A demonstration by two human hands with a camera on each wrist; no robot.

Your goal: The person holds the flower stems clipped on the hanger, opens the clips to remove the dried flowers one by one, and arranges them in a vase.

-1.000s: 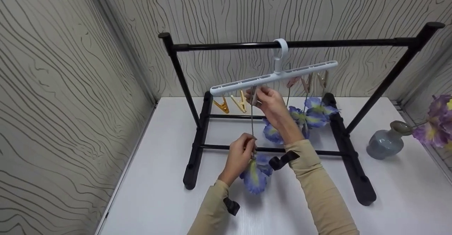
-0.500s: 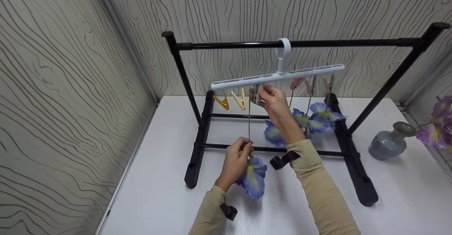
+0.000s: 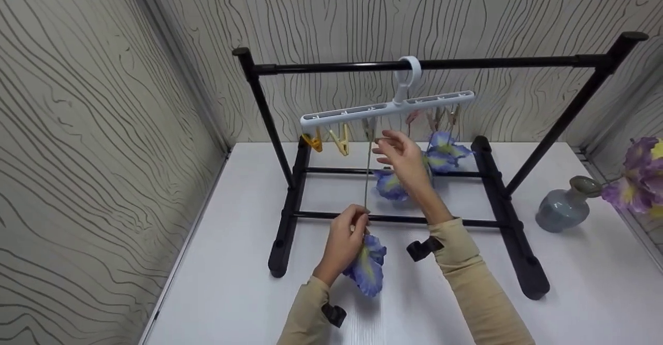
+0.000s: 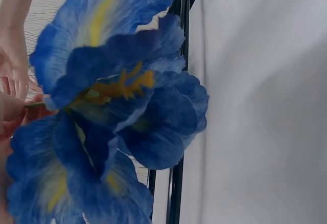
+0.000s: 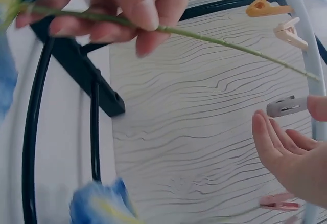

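My left hand [image 3: 346, 239] pinches the green stem [image 3: 367, 179] of a blue artificial iris [image 3: 366, 267], just above its bloom. In the left wrist view the bloom [image 4: 112, 96] fills much of the frame. The stem rises to the pale blue hanger [image 3: 386, 109], and its upper part overlaps a grey clothespin [image 3: 369, 126] in the head view. My right hand [image 3: 404, 158] is beside that clothespin, fingers spread and relaxed. In the right wrist view, the grey clothespin [image 5: 287, 106] appears apart from the stem [image 5: 219, 41], with the right thumb at its end.
The hanger hooks over a black rack's top bar [image 3: 331, 67]. An orange clothespin [image 3: 314, 141] and a yellow clothespin [image 3: 341, 140] hang at left. Several irises [image 3: 445, 151] hang from pink and brownish clothespins at right. A grey-blue vase [image 3: 563, 210] with purple flowers stands beside the rack.
My right hand has let go of the grey clothespin and drawn slightly away, its fingers opening. My left hand has lowered a little with the iris. The hanger has swung round slightly.
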